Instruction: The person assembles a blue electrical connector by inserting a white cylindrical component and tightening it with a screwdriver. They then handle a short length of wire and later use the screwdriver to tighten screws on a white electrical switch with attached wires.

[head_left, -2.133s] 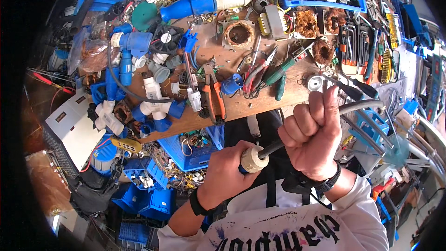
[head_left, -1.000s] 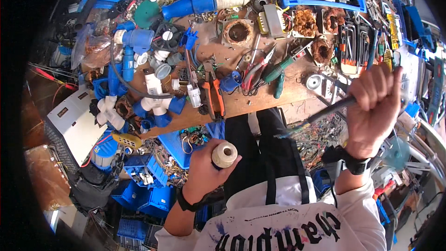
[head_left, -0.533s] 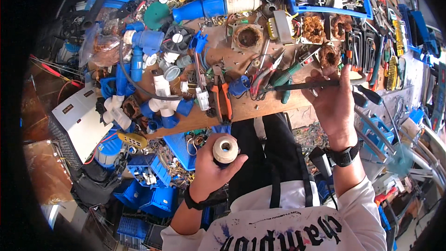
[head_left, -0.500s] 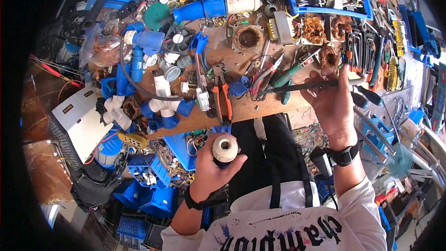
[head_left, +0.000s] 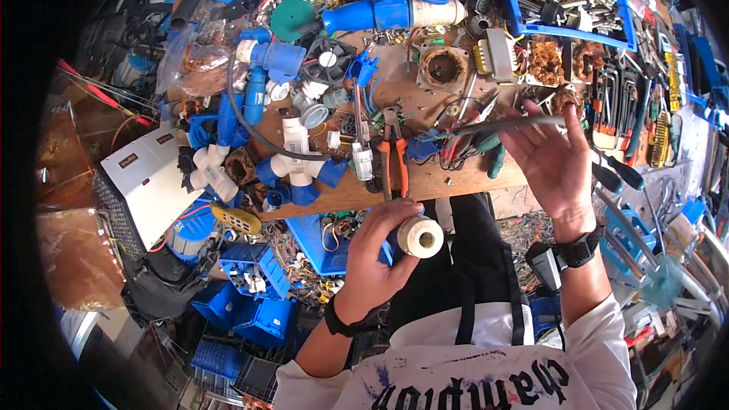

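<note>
My left hand (head_left: 373,258) is wrapped round a blue and cream industrial plug connector (head_left: 420,237), held in front of the bench over my lap. The round hole in its cream end faces up toward me. My right hand (head_left: 553,167), palm up, holds a short black cable (head_left: 501,123) between thumb and fingers. The cable's far end reaches left over the tools, with thin wires by its tip. Orange-handled pliers (head_left: 394,153) lie at the bench edge between my hands, beside a small blue plug part (head_left: 423,148).
A large blue and cream connector (head_left: 395,11) lies at the back. White and blue splitters (head_left: 292,156) crowd the left. A blue tray (head_left: 566,30) of metal pins stands back right, near hex keys (head_left: 616,106) and rusty square flanges (head_left: 443,68). Blue bins (head_left: 250,319) sit below left.
The whole view has shifted, so the bench appears farther right. My left hand has turned the connector, its open end now more to the right. My right hand has brought the cable slightly left.
</note>
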`<state>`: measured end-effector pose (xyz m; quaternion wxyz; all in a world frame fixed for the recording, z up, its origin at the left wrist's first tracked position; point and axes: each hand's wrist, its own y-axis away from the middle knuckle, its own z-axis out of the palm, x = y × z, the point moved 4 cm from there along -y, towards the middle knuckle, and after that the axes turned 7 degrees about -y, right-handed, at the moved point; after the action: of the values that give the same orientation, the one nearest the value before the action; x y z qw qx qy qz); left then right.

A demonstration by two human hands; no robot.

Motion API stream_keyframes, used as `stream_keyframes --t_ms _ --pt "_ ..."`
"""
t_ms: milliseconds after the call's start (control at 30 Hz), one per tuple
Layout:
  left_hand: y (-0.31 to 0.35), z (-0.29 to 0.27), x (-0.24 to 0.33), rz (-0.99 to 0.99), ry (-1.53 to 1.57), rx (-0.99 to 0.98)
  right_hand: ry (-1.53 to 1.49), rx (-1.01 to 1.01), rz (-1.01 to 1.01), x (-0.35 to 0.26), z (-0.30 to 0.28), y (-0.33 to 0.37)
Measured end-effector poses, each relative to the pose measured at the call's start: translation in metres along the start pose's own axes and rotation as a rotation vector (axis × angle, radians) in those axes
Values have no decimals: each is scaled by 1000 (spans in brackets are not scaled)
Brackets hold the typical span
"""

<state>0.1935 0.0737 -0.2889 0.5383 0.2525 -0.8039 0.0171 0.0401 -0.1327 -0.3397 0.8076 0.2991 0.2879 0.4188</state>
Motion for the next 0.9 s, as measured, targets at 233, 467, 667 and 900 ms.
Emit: stream_keyframes --t_ms 233,467,667,900 --pt "12 7 -23 -239 53 -12 35 -29 -86 -3 -9 1" --pt "9 28 -48 -285 -101 -17 598 -52 148 44 -32 34" --pt "-19 57 -11 53 -331 -103 681 -119 125 95 -45 54" --pt "-66 48 -58 76 -173 42 362 144 -21 57 -69 59"
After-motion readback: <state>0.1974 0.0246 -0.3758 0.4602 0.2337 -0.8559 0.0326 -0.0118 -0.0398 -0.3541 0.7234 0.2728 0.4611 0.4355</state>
